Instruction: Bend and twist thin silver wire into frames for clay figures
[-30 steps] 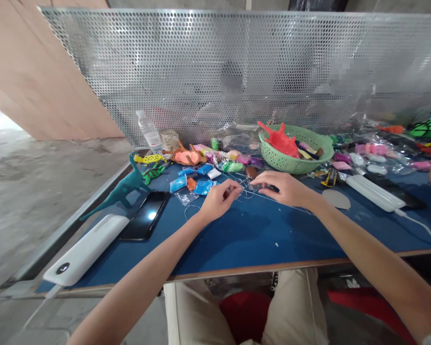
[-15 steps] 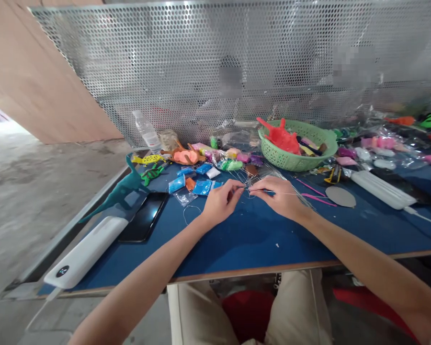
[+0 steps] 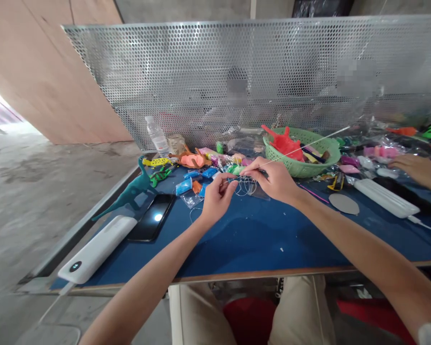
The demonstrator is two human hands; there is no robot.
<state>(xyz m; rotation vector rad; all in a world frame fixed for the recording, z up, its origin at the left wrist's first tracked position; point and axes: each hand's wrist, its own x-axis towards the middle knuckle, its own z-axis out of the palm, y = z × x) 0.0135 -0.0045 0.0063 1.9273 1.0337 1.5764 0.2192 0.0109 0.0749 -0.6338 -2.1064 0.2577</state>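
Note:
A thin pale wire [image 3: 244,192] hangs in loops between my two hands above the blue table [image 3: 244,239]. My left hand [image 3: 218,194] is closed in a pinch on it from the left side. From the right, my right hand [image 3: 271,178] also pinches the wire, with a long straight end running up and right past the basket. Just behind my hands lie packets of green clay [image 3: 234,169]. Blue clay packets [image 3: 184,186] and an orange clay packet [image 3: 197,187] are beside my left hand.
A green basket [image 3: 301,168] holding a red figure stands behind my right hand. At left are a teal dinosaur [image 3: 138,186], a phone [image 3: 153,218] and a white power bank [image 3: 97,249]. Another person's hand [image 3: 416,167] reaches in at right. A perforated metal panel [image 3: 201,72] stands behind.
The wire's long end has swung from pointing right to slanting up over the basket. Its loops now hang more visibly between my hands. Another person's hand has come further into view at right.

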